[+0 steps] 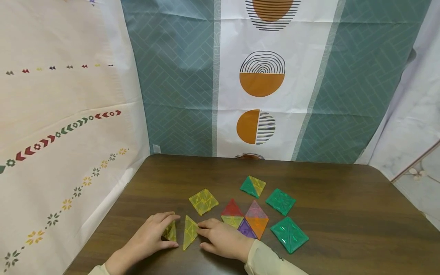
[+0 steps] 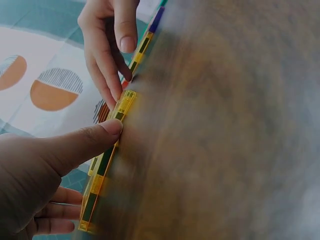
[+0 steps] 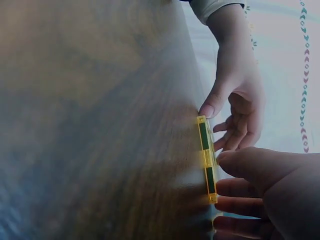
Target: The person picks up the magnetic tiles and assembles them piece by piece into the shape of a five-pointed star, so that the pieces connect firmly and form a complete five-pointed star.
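My left hand (image 1: 146, 235) holds a see-through yellow triangle magnetic tile (image 1: 170, 232) on the brown table, thumb at its near end and fingers at its far side. The left wrist view shows the thumb on the edge of this yellow tile (image 2: 102, 170). Just to its right, across a narrow gap, lies a second yellow triangle tile (image 1: 190, 231), long and pointed. My right hand (image 1: 225, 239) rests beside that second tile, its fingertips touching the right edge with fingers loosely extended. The right hand partly covers the multicoloured tile group behind it.
A yellow square of tiles (image 1: 203, 201) lies beyond my hands. Red (image 1: 232, 208), pink (image 1: 256, 210), orange (image 1: 257, 226) and purple (image 1: 246, 229) triangles sit together. Right of them are green squares (image 1: 290, 234) (image 1: 280, 201), and a green-and-yellow square (image 1: 253, 186) stands farther back. Hanging cloths border the table (image 1: 343, 214).
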The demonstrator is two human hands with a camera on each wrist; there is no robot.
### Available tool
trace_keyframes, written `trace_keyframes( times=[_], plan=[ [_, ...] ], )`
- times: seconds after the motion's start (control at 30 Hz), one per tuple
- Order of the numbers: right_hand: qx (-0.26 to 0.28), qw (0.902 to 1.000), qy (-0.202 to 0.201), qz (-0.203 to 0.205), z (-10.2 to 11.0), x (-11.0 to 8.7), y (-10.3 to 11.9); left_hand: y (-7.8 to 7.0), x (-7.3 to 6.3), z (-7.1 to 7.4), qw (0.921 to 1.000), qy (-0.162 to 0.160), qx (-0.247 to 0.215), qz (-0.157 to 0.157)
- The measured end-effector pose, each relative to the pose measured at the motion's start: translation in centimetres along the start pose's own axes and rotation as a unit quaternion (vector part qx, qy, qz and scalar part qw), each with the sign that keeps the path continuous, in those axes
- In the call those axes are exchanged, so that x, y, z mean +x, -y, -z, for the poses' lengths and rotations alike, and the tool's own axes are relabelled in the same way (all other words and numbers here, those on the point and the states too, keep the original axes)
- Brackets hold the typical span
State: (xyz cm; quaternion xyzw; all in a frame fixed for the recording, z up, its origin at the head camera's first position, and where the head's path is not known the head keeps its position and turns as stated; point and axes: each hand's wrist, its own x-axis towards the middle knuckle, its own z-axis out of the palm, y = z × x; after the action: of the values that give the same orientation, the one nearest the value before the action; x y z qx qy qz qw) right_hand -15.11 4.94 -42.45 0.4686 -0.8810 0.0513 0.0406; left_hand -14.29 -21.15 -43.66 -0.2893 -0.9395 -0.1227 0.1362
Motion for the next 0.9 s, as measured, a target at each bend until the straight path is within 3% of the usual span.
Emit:
trace_keyframes(
  times=[0.27,0.9],
  plan=[
    [-0.026,0.9996,0.006,-0.009,0.3,-0.3,0.2,-0.4,-0.1,-0.4,0.9997,-0.014,0.010,-0.014],
    [-0.029,0.9995,0.006,-0.013,0.9,-1.3,0.3,-2.1,0.3,-0.9,0.9983,-0.031,0.014,-0.047]
  ],
)
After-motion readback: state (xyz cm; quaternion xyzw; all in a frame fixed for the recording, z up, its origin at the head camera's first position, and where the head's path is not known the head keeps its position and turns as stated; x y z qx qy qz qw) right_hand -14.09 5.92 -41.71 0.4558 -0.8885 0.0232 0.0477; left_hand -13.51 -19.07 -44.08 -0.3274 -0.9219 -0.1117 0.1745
